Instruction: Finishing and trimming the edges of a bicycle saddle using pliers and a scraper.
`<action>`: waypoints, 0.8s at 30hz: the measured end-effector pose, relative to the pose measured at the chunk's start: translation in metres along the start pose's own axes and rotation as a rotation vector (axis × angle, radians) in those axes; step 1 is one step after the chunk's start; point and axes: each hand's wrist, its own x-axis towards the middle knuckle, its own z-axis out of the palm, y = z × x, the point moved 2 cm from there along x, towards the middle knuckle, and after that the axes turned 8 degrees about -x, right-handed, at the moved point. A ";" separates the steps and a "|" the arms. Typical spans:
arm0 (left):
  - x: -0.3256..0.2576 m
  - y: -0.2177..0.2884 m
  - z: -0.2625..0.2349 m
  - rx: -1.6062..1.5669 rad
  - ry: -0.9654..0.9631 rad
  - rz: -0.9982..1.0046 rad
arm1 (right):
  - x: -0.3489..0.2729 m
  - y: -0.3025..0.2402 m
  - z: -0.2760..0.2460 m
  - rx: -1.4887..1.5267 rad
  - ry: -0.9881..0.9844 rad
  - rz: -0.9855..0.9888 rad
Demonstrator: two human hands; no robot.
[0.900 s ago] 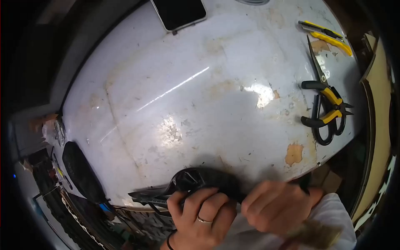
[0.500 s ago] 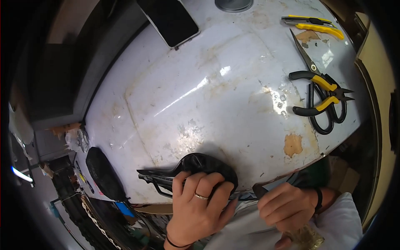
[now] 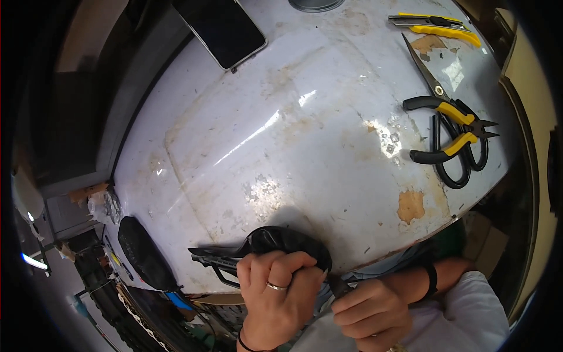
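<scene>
The left hand (image 3: 275, 300) gripped the black saddle (image 3: 280, 236), long axis running left to right, its right end just beside the tool (image 3: 338, 286) clenched in the right hand (image 3: 373, 314).

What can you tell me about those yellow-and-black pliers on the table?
The pliers have slim, pointed, dark metallic-looking jaws and curved yellow-and-black grips that look like plastic or rubber. They lie open, grips spread toward the left and tips pointing right, across a pair of black-handled scissors, near the right edge of the whitish, stained table.
</scene>
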 end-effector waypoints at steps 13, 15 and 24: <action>0.000 -0.001 -0.003 -0.056 0.072 0.118 | 0.042 0.024 -0.028 0.267 -0.237 0.358; -0.002 -0.008 -0.001 -0.004 0.061 0.039 | 0.035 0.021 -0.028 0.268 -0.214 0.323; 0.001 0.006 0.004 0.024 0.040 0.001 | 0.002 -0.027 -0.049 -0.145 -0.099 0.468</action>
